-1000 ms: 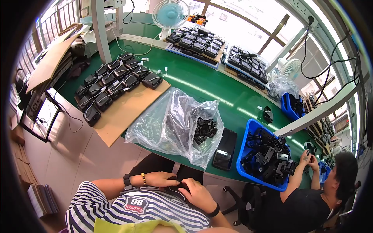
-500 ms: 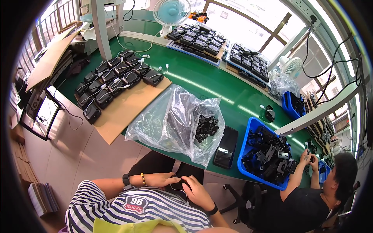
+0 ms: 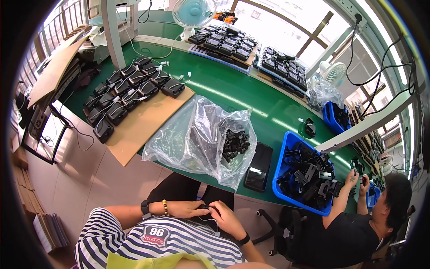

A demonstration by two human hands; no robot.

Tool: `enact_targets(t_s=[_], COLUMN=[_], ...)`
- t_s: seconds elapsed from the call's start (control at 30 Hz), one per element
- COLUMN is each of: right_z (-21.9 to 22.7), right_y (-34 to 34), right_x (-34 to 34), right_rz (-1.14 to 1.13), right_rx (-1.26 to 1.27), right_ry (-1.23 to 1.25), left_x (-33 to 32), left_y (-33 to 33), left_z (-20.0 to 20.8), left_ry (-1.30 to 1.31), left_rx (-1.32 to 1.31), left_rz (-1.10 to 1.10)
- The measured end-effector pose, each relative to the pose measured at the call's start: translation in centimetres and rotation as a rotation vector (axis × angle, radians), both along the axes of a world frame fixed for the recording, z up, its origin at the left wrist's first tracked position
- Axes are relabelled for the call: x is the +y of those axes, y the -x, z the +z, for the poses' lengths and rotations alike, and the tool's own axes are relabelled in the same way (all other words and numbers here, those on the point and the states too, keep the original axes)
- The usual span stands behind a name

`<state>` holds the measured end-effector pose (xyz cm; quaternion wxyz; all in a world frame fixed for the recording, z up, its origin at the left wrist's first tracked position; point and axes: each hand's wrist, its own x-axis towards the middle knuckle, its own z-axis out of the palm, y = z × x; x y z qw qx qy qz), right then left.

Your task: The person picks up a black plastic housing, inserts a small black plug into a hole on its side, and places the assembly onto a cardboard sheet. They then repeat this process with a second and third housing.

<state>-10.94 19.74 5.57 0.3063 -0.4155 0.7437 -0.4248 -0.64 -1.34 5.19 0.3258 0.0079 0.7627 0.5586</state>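
Close to my body, above my lap, my left hand [image 3: 188, 209] and my right hand [image 3: 225, 219] meet with bent fingers around a small black part with a white cable [image 3: 207, 219]. Most of that part is hidden by my fingers and blends into my dark trousers. On the green table in front of me lies a clear plastic bag [image 3: 181, 142], its mouth spread around many small black pieces [image 3: 235, 144]. A black phone [image 3: 259, 167] rests just right of the bag. Rows of black boxes with white cables [image 3: 117, 111] stand on a tan board [image 3: 148, 117] at the left.
Right of the phone, a blue bin [image 3: 278, 190] holds black brackets. A co-worker [image 3: 354, 233] sits at the right, handling a small dark part. Trays of black boxes [image 3: 224, 45] and a fan [image 3: 194, 13] stand at the back. A slanted metal post [image 3: 358, 132] crosses the right side.
The view has shifted slightly. My hands stay together around the black part, with only small finger movement. The co-worker's hands have moved a little apart.
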Motion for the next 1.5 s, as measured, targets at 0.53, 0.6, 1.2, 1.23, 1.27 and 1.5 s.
enact_targets(t_s=[0.53,0.6,1.2,1.23,1.27,1.5], right_z=[0.9,0.7,1.9,1.8,1.5,2.3], right_y=[1.7,1.4,1.5,1.4,1.3,0.9], right_x=[1.6,1.1,1.2,1.1,0.9,0.5], right_rz=[0.129,0.123,0.152,0.152,0.147,0.1], right_rx=[-0.08,-0.053,-0.018,-0.02,-0.008,-0.005], right_ry=[0.052,0.028,-0.007,-0.01,-0.037,-0.102], left_x=[0.0,0.0,-0.5,-0.5,-0.5,-0.7], left_y=[0.3,0.2,0.4,0.3,0.3,0.4], left_z=[0.5,0.1,0.4,0.3,0.1,0.4], left_ry=[0.069,0.075,0.132,0.129,0.132,0.134], left_rx=[0.082,0.08,0.072,0.07,0.077,0.115], left_rz=[-0.026,-0.028,-0.114,-0.114,-0.118,-0.126])
